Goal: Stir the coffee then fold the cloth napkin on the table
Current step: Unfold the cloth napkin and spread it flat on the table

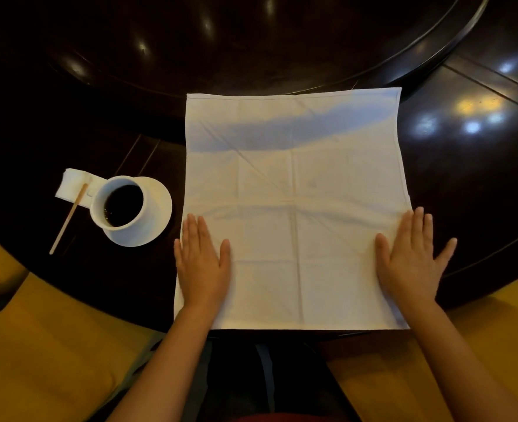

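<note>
Left hand (202,263), right hand (410,260) flat, palms down; napkin (294,178) unfolded.

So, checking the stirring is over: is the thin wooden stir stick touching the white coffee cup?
Apart. The head view shows the stick lying left of the cup, dark table between.

One head-worn view looks steeply down, close over the dark table (464,166).
</note>
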`<state>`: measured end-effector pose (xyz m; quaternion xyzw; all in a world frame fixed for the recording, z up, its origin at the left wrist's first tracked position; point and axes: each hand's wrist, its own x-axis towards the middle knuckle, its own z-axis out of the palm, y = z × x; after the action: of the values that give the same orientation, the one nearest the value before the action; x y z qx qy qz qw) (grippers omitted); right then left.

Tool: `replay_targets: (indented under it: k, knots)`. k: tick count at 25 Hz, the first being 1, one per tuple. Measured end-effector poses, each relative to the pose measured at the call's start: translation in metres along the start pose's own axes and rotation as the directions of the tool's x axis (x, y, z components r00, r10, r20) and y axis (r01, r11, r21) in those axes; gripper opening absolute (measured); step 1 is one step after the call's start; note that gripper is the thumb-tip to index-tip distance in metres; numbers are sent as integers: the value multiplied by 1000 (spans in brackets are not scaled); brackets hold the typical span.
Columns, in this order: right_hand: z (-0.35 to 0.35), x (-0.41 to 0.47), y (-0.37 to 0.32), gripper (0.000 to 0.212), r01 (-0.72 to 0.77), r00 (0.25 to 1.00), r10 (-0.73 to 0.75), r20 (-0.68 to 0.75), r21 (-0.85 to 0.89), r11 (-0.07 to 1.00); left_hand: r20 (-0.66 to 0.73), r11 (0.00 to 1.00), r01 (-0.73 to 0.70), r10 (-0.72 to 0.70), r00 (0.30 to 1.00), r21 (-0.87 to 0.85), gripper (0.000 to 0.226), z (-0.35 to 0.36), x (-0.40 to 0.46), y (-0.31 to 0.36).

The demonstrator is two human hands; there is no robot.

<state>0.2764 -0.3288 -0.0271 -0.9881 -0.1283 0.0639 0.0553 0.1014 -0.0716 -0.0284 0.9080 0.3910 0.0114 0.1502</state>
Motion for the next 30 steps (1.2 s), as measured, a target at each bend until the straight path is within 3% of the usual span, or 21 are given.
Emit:
replay_targets:
  k: [1, 4, 6, 8, 11, 17, 20, 22, 25, 27, 30]
  knots:
    - [0, 5, -16, 69, 51, 998, -50, -36, 24, 998, -23, 1000, -6, 6, 1000, -23, 70, 0, 5, 14]
    - [11, 22, -85, 60, 387, 919, -382, -99, 27, 922, -45, 970, -231, 235, 971, 71, 60, 9, 36, 61]
    - [19, 37, -122, 58, 512, 859, -511, -23, 49, 858, 46, 936, -314, 311, 949, 162, 57, 18, 62, 79]
    - [25, 57, -129, 61, 553, 831, -556, 31, 65, 831, 132, 931, -307, 285, 949, 196, 59, 26, 80, 74]
    - [22, 97, -96, 66, 530, 848, -530, 17, 6, 848, 96, 950, -256, 242, 966, 181, 66, 22, 92, 44]
    - [-2, 145, -15, 66, 236, 969, -225, 99, -124, 964, 65, 960, -201, 191, 979, 194, 69, 14, 96, 26]
    - [-8, 124, -1, 68, 263, 961, -250, 118, -114, 958, 41, 974, -122, 116, 992, 191, 65, 15, 95, 29]
    - [-12, 93, 9, 69, 391, 916, -384, 116, -41, 920, 14, 987, 13, -16, 1000, 161, 63, 16, 90, 34]
    - [-25, 30, 38, 67, 643, 745, -631, 216, 15, 766, 14, 989, 103, -105, 994, 105, 61, 20, 78, 57]
    - [-31, -5, 61, 72, 742, 638, -713, 292, 14, 670, 23, 994, 39, -42, 999, 103, 61, 28, 65, 77]
    - [-36, -32, 86, 88, 780, 592, -712, 378, -48, 624, 29, 980, -168, 165, 986, 111, 65, 44, 38, 110]
